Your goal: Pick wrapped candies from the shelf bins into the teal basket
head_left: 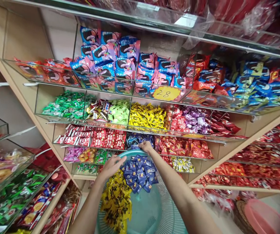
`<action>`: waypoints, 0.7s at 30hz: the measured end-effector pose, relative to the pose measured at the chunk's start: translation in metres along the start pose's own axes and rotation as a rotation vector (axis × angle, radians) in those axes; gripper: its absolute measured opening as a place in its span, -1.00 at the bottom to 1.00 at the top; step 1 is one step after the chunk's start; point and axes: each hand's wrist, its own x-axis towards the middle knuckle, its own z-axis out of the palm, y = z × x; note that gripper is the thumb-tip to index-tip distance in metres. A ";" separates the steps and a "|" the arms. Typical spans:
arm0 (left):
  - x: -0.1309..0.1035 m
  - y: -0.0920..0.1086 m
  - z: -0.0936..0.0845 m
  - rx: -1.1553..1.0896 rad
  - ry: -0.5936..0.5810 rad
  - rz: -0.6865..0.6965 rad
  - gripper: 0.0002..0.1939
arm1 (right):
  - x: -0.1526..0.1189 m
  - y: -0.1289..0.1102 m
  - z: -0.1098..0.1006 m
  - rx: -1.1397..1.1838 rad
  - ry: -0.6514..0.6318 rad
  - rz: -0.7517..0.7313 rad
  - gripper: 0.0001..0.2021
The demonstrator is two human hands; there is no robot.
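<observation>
A round teal plastic basket (163, 191) is below the shelves, with yellow wrapped candies (117, 201) on its left and dark blue wrapped candies (140, 174) toward its far side. My left hand (112, 166) is at the far left rim of the basket, holding it, with the thumb side turned inward. Beyond the rim, my right hand (146, 147) reaches into a shelf bin of dark blue wrapped candies (136, 138). Its fingers look bent at the candies; what they hold is hidden.
Clear-fronted bins hold green candies (65, 104), yellow candies (147, 115) and red packets (108, 138). Above are blue and pink cookie packs (104, 53) and a yellow tag (166, 93) reading 28. A pink basket (261, 214) stands low at right.
</observation>
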 end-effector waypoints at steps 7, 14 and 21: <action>-0.003 0.003 -0.002 0.007 -0.001 0.025 -0.40 | -0.040 -0.007 -0.021 0.206 0.084 -0.175 -0.72; 0.001 0.001 0.002 0.035 0.049 0.017 -0.40 | -0.128 0.000 -0.017 0.051 0.154 -0.751 -0.81; 0.006 0.000 0.005 0.127 0.039 0.012 -0.40 | -0.152 0.003 -0.002 -0.228 -0.019 -0.947 -0.72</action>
